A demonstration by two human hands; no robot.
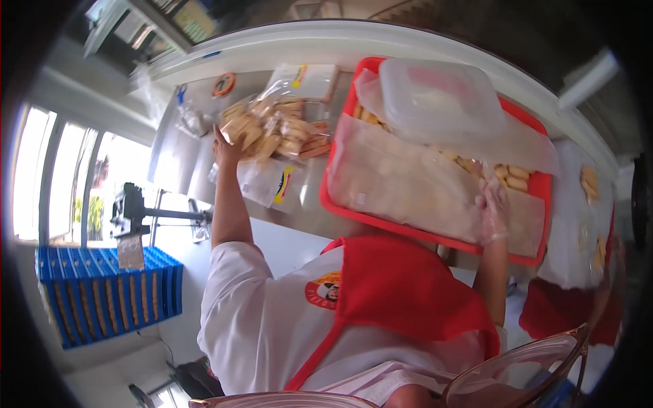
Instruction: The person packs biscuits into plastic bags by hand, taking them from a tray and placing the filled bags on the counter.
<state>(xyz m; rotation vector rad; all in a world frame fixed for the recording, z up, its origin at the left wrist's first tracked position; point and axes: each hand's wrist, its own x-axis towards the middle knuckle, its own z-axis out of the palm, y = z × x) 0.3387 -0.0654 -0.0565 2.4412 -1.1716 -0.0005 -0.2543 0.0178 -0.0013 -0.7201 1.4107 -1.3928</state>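
Observation:
My left hand point(228, 146), bare, is at the left end of a heap of clear bags of finger-shaped biscuits point(272, 129), its fingers around the edge of one bag. In a clear plastic glove, my right hand point(495, 207) lies over the paper sheet point(408, 180) in a red tray point(381, 221). Its fingers point toward the biscuits point(513, 177) showing between the paper sheets; some fingers look bent and blurred. A translucent plastic container point(442, 95) rests on the paper at the tray's far side.
Beyond the heap lie a stack of printed bags point(299, 81), orange tape point(223, 84) and blue scissors point(181, 94). A flat printed bag point(272, 185) is nearer me. Biscuits lie on white paper point(575, 224) at right. Blue stacked trays point(112, 292) stand at left.

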